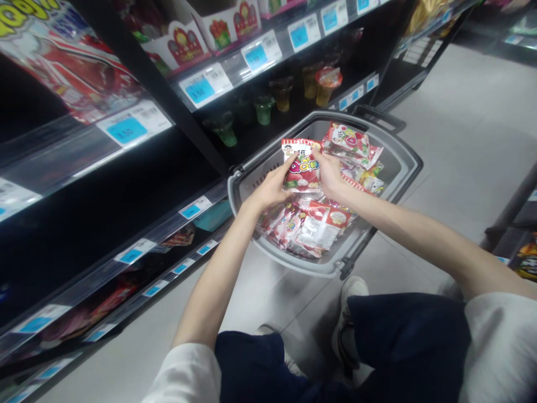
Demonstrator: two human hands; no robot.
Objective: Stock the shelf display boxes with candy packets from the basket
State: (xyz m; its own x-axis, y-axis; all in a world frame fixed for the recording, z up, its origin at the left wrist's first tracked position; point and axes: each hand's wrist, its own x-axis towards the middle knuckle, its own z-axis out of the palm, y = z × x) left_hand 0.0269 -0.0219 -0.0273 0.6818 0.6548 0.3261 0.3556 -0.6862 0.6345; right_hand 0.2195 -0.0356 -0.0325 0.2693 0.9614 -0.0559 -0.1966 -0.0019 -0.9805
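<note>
White sleeves (184, 375) and dark navy trousers (411, 336) sit closest, on a person bent over a grey plastic basket with rounded corners and a black handle (302, 270). From where I stand, the left hand (272, 189) pinches one side of a square, glossy red-and-white sweet packet with colourful lettering (302, 178), and the right hand (329, 172) grips its other side, so both are closed on that single packet. It is held face up above the basket, near the side by the black shelving with blue-and-white price labels (201, 89).

Below it, a jumble of similar shiny red-and-white packets (321, 224) lies loose in the basket, some face up, some overlapping. Judging by that pile, a fair amount of the work looks done, though this one packet has not yet been let go. Whether it is going in or coming out, I can't tell, nor how many remain. Small clear cups with green and amber contents (264, 109) stand on the shelf beside.
</note>
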